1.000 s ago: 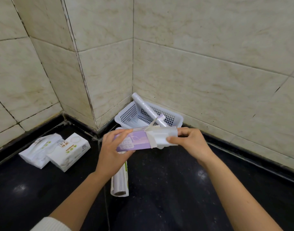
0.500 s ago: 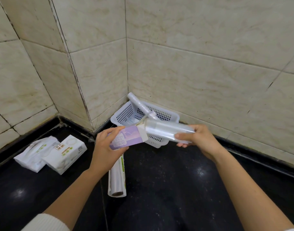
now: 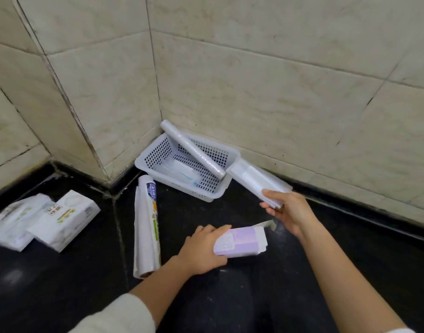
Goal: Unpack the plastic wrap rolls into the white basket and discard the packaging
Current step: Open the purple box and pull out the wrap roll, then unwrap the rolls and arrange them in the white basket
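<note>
right hand [image 3: 290, 212]: grips the near end of the roll [image 3: 254, 179].
roll axis: runs up-left from the grip, far end just beside the white basket [image 3: 143, 164], right rim.
left hand [image 3: 203, 251]: holds the purple box [image 3: 239, 241] low, farther from the basket.

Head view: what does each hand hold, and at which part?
The left hand grips the purple box at its left end. The right hand holds the plastic wrap roll by its near end.
</note>
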A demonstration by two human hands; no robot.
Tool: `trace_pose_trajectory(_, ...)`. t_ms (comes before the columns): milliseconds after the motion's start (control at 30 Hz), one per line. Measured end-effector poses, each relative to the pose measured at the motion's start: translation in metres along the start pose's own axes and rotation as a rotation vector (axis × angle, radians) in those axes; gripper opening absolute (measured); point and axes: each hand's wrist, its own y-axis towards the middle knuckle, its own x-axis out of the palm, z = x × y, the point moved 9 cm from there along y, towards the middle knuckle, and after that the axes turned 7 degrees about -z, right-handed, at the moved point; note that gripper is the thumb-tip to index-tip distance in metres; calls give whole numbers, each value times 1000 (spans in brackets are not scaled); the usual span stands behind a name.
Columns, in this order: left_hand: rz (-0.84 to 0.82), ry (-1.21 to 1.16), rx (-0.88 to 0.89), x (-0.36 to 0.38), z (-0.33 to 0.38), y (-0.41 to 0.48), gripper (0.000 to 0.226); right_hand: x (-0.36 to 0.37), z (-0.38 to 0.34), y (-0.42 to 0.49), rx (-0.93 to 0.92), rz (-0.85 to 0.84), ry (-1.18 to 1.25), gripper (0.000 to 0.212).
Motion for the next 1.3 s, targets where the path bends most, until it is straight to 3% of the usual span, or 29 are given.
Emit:
trace_pose_trajectory(200, -143, 47, -26, 25, 14, 26, 80, 9, 11, 15, 50, 0, -69, 46)
trace_pose_trajectory(267, -114, -7, -38, 14, 4, 27, 75, 15, 13, 23, 67, -21, -114, 43)
trace_pose_trajectory(367, 211, -162, -38, -41, -21, 24, 52, 27, 11, 40, 72, -34, -149, 37)
trace_pose_trajectory(433, 467, -161, -66, -85, -45, 17, 37, 40, 4, 54, 57, -43, -199, 32)
trace_pose_trajectory(500, 595, -94, -130, -115, -70, 16, 36, 60, -3, 70, 28, -56, -271, 26)
trace_pose_trajectory(600, 552, 13, -208, -132, -104, 30, 47, 99, -8, 98, -6, -96, -352, 22)
trace_pose_trajectory(733, 485, 46, -222, -134, -131, 45, 46, 144, 2, 136, 11, -110, -543, 36)
trace_pose_trajectory(867, 491, 56, -216, -133, -138, 46, 46, 164, 24, 161, 141, -159, -640, 47)
trace_pose_trajectory(967, 499, 73, -223, -132, -140, 46, 47, 163, 31, 174, 237, -211, -890, 49)
trace_pose_trajectory(1167, 498, 56, -248, -129, -139, 45, 49, 172, 38, 183, 231, -313, -1388, 30)
trace_pose_trajectory(1300, 450, 31, -211, -127, -138, 47, 52, 182, 38, 180, 169, -337, -1545, 21)
